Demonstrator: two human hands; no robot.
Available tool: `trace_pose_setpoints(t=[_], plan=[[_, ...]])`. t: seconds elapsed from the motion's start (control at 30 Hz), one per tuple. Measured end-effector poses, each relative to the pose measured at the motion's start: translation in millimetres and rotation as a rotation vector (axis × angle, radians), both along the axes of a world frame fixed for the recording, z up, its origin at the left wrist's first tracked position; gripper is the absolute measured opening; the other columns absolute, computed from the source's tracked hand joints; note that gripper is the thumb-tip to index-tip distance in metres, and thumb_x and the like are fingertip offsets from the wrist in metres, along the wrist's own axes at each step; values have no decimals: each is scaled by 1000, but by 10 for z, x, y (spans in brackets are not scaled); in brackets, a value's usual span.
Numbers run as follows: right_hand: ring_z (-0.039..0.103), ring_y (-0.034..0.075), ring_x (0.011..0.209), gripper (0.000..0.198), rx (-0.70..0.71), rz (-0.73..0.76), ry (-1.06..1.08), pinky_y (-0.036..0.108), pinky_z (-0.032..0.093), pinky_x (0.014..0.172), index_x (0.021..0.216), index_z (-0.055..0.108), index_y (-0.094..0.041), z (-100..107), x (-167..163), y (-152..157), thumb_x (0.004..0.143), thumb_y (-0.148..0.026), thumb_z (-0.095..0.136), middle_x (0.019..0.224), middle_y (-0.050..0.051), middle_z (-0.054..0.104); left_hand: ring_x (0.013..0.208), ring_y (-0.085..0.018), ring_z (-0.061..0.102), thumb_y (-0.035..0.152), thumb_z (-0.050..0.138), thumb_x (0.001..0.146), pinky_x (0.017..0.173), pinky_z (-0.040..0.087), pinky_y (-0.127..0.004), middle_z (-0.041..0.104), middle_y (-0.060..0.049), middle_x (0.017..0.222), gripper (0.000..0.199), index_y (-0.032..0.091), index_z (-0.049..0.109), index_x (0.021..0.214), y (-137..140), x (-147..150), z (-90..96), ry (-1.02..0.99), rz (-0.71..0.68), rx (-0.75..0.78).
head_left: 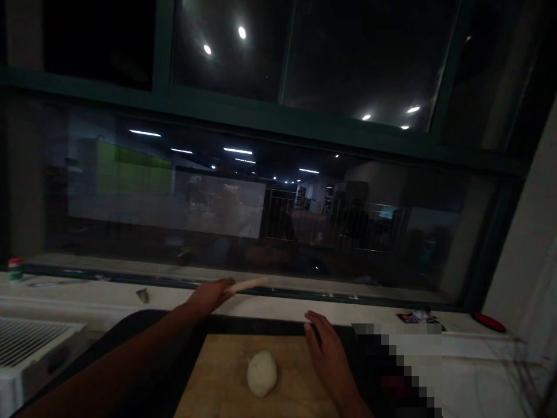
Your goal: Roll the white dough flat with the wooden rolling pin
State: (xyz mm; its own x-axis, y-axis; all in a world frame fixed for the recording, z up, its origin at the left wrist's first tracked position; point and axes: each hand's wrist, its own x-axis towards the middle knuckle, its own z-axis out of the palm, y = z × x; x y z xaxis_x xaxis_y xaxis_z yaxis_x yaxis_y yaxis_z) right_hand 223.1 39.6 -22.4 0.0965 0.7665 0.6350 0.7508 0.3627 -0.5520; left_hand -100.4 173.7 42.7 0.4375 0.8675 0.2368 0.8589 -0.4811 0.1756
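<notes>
One pale, rounded dough lump [261, 373] is resting on light-brown wooden board [221, 371], board lying on black-topped table [148, 331]. Left hand [211, 296] is gripping slim, pale wooden rod [250, 285] at one end, fingers wrapping around it; free end is pointing right, in front of white windowsill [287, 307]. Rod contact with sill: cannot tell. Right hand [324, 348] is spreading, fingers extending forward, thumb standing apart, over right part of board beside dough; contact with board: cannot tell. Red-capped green-and-white container [15, 270] is standing on sill, far left.
</notes>
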Motion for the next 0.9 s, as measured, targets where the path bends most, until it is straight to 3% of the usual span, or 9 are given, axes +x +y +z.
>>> trace_pose_setpoints(t=[0.17, 0.27, 0.33, 0.43, 0.53, 0.6, 0.7, 0.8, 0.9], plan=[[53, 22, 120, 42, 161, -2, 218, 40, 41, 105, 124, 58, -22, 307, -109, -121, 96, -47, 39, 128, 9, 59, 100, -23, 63, 57, 43, 94, 86, 45, -30, 67, -2, 113, 42, 31, 57, 123, -835, 207, 125, -164, -425, -24], [58, 21, 111, 44, 151, 33, 291, 34, 44, 97, 119, 60, -21, 545, -296, -224, 98, -49, 33, 120, 9, 64, 91, -22, 64, 55, 42, 94, 78, 46, -30, 66, -1, 105, 36, 37, 62, 118, -1310, 259, 182, -156, -472, -86], [61, 20, 103, 45, 51, 98, 166, 30, 45, 91, 112, 64, -22, 645, -433, -244, 98, -50, 31, 112, 7, 67, 87, -21, 65, 56, 44, 93, 73, 46, -29, 66, 0, 102, 36, 38, 63, 118, -1469, 280, 189, -173, -437, -94], [64, 18, 92, 42, -119, 132, -175, 27, 45, 81, 97, 67, -24, 673, -576, -178, 99, -45, 31, 98, 4, 70, 85, -20, 64, 56, 39, 95, 75, 47, -30, 65, -1, 99, 39, 35, 66, 115, -1508, 325, 112, -222, -383, -65], [66, 19, 85, 38, -275, 49, -464, 27, 43, 72, 91, 68, -24, 638, -621, -76, 97, -37, 33, 89, 4, 72, 84, -18, 64, 49, 27, 100, 80, 48, -31, 66, -2, 95, 49, 28, 71, 95, -1429, 378, -89, -289, -301, -53], [67, 21, 82, 37, -344, -8, -596, 28, 42, 69, 90, 69, -24, 626, -631, -37, 96, -34, 34, 88, 6, 73, 95, -19, 64, 46, 23, 101, 87, 49, -33, 67, -4, 108, 49, 27, 69, 101, -1350, 397, -266, -345, -230, -46], [68, 22, 81, 36, -338, -31, -698, 30, 43, 68, 87, 70, -24, 601, -666, -25, 95, -30, 35, 88, 7, 74, 131, -25, 46, 39, 27, 100, 107, 41, -42, 56, -9, 137, 45, 24, 54, 133, -1217, 391, -506, -275, -168, -16], [69, 22, 81, 35, -311, -50, -730, 29, 44, 68, 85, 70, -24, 501, -704, -23, 93, -25, 36, 87, 7, 74, 137, -36, 36, 37, 41, 94, 110, 30, -60, 52, -13, 141, 45, 21, 56, 133, -1125, 377, -628, -155, -114, -44], [68, 21, 82, 37, -285, -110, -700, 29, 45, 70, 86, 70, -24, 346, -706, -33, 95, -25, 34, 89, 6, 74, 137, -36, 36, 35, 35, 95, 110, 20, -67, 51, -12, 142, 45, 25, 56, 134, -1133, 393, -627, -93, -33, 13]])
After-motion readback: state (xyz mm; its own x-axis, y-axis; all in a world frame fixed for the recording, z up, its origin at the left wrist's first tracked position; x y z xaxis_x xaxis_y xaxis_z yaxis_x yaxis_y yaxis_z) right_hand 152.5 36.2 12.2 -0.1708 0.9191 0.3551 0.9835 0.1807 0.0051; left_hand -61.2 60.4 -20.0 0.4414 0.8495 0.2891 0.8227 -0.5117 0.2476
